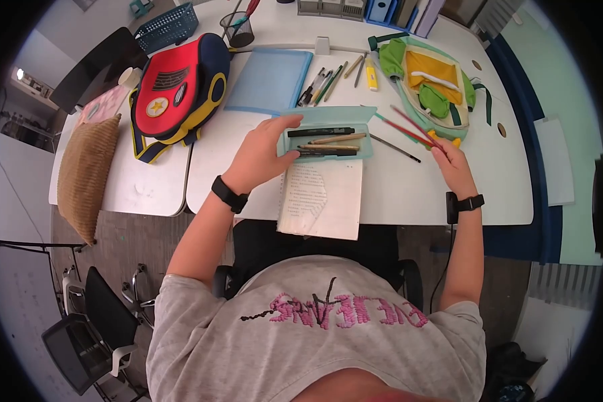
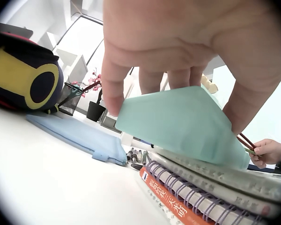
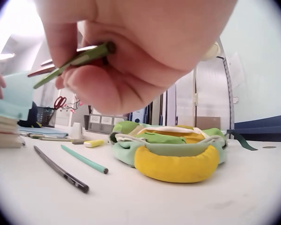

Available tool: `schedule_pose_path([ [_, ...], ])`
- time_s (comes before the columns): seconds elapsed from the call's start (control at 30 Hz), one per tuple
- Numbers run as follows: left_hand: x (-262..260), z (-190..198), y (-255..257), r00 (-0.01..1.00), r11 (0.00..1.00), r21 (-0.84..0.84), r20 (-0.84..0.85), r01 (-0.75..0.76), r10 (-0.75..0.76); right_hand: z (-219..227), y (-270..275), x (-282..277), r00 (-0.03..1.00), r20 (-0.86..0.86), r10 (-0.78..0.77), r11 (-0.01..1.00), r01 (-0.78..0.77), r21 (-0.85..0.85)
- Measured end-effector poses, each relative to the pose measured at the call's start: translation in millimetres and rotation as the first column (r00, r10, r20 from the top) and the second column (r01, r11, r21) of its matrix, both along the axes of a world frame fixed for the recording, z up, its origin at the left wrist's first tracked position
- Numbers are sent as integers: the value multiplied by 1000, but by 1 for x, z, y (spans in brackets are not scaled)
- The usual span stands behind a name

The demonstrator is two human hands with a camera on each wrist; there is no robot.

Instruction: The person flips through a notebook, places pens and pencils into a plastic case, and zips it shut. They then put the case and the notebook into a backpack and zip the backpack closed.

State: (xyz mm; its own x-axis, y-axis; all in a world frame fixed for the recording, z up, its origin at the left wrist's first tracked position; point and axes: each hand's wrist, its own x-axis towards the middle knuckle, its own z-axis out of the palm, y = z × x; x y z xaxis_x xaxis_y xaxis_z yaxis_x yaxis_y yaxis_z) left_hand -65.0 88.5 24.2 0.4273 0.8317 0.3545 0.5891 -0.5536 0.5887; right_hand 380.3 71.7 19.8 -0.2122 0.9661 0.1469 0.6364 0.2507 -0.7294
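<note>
An uncapped-lid pale teal pencil case [image 1: 347, 112] lies open on a stack of books, with black pens [image 1: 321, 132] and wooden pencils [image 1: 338, 139] inside. My left hand [image 1: 264, 151] grips its left end, fingers over the far side and thumb at the near side. To the right, my right hand [image 1: 454, 169] holds a few pencils; a green pencil [image 3: 86, 57] and a reddish one [image 1: 409, 120] show between thumb and fingers. Below that hand, a black pencil [image 3: 61, 169] and a teal pencil [image 3: 85, 159] lie on the table.
Under the case sits an open book [image 1: 321, 201]. Behind lie several pens [image 1: 325, 87], a yellow highlighter [image 1: 371, 75] and a blue folder [image 1: 268, 80]. A red backpack [image 1: 174, 87] stands left, a green-yellow backpack [image 1: 432, 87] right. A mesh pen cup [image 1: 238, 32] stands farther back.
</note>
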Motion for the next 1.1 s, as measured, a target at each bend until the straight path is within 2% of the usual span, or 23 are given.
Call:
schedule_pose_path([
  [0.07,0,1,0,998,999,-52,54,11,-8,-10,6,2,994,43,-102,992,99,77],
  [0.13,1,1,0,1000,999,26,12,27,-27,-21,12,-8,989,103,-109,989,98,112],
  [0.2,1,-1,2,998,998,35,-4,56,-56,-29,16,-24,945,292,-145,987,116,114],
  [0.27,1,-3,3,996,995,43,-22,87,-86,-35,21,-36,932,333,-146,987,115,110],
  [0.33,2,-3,1,993,991,91,-71,100,-93,-35,23,-48,874,467,-136,991,128,49],
  [0.37,3,-2,-2,993,991,91,-71,101,-94,-33,22,-54,874,466,-137,990,129,48],
  [0.43,4,1,-7,998,997,54,-42,48,-46,-21,22,-62,836,538,-112,991,133,-1],
  [0.47,3,1,-8,998,997,55,-42,47,-45,-18,25,-63,836,538,-112,991,132,0],
  [0.53,-1,-1,-13,998,997,66,-51,26,-22,-12,32,-65,875,453,-171,979,100,177],
  [0.63,-24,0,-25,1000,998,62,17,-23,22,14,49,-75,887,435,-155,972,60,225],
  [0.67,-33,1,-28,1000,998,64,16,-18,17,19,57,-79,887,434,-160,972,64,227],
  [0.73,-54,2,-36,988,986,57,19,-156,155,25,74,-87,868,486,-101,987,26,159],
  [0.77,-62,3,-39,988,986,54,19,-155,155,24,83,-94,868,486,-101,987,27,156],
  [0.83,-74,4,-44,967,967,16,4,-254,254,21,103,-110,832,555,12,995,-65,77],
  [0.93,-90,-3,-46,954,954,-46,39,-296,298,-6,150,-138,824,560,86,981,-169,99],
  [1.03,-95,-6,-43,954,957,-73,86,-280,286,-24,188,-180,834,540,112,946,-257,200],
  [1.1,-88,-1,-40,963,966,-54,80,-252,256,-36,213,-200,755,640,145,848,-428,313],
])
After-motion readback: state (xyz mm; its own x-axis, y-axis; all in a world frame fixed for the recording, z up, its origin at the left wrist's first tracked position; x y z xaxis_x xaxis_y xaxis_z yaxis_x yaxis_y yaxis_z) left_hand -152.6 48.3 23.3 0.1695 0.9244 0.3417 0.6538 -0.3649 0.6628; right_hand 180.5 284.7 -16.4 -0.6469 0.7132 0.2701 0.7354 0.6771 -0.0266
